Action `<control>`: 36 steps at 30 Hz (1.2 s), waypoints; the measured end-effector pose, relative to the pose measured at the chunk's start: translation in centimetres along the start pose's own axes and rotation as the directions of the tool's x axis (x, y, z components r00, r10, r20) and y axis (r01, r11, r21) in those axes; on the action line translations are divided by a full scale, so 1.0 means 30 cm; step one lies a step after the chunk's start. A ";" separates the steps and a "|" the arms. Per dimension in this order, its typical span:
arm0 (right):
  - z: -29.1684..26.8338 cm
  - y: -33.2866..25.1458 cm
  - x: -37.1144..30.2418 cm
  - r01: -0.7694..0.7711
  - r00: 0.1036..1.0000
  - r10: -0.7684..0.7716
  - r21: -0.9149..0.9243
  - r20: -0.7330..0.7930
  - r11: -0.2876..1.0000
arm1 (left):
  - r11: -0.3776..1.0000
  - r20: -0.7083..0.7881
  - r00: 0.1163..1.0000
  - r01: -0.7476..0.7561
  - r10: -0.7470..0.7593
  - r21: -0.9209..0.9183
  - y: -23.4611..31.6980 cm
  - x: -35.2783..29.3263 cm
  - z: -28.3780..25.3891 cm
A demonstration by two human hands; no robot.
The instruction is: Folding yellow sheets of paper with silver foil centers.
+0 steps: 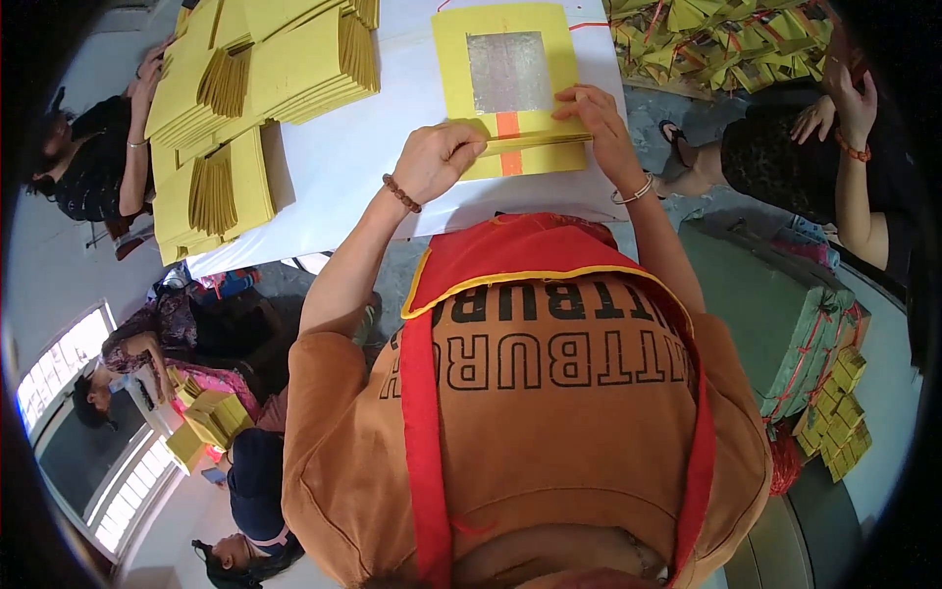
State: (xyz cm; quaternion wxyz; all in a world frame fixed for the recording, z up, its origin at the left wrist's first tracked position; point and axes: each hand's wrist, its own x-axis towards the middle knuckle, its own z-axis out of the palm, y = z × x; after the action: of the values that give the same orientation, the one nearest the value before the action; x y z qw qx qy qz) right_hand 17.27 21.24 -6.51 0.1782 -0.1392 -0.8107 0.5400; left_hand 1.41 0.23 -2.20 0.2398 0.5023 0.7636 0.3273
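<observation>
On the white table [407, 49] in front of me lies a yellow paper sheet [452, 74] with a silver square [510, 77] and an orange stripe [509, 125]. Its near part is folded up into a narrow raised ridge running left to right. My left hand [437, 162] is closed on the ridge's left end, thumb along the edge. At the right end, my right hand [601, 123] grips the same ridge between thumb and bent fingers. The underside of the fold is hidden.
Tall stacks of folded yellow paper [294, 69] cover the table's left side. Beyond the right edge lies a heap of yellow paper pieces [706, 44]. A green wrapped bundle [785, 324] stands at right. Other people sit left and right, one person's hand [854, 98] near the heap.
</observation>
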 end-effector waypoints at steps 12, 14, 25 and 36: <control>-0.002 0.018 -0.006 0.143 0.990 -0.144 -0.175 0.009 0.974 | 0.931 0.047 0.968 0.249 -0.246 -0.268 -0.028 0.006 -0.002; 0.002 0.041 -0.003 0.129 0.992 -0.129 -0.157 0.013 0.979 | 0.960 0.008 0.994 0.107 -0.108 -0.259 -0.016 -0.008 -0.032; -0.017 -0.009 0.003 0.284 0.953 -0.303 -0.413 0.020 0.865 | 0.809 -0.228 0.885 -0.232 0.406 0.540 -0.118 0.046 0.024; -0.052 -0.070 -0.117 0.473 0.881 -0.386 -0.501 0.273 0.725 | 0.721 -0.061 0.857 -0.390 0.511 0.573 -0.032 -0.107 0.045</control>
State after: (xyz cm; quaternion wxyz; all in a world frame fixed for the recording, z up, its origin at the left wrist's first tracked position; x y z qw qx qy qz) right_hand 21.04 20.27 -4.49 0.1893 0.0481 -0.9524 0.2343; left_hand 3.00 -2.65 -3.71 -0.0832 0.6819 0.6990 0.1989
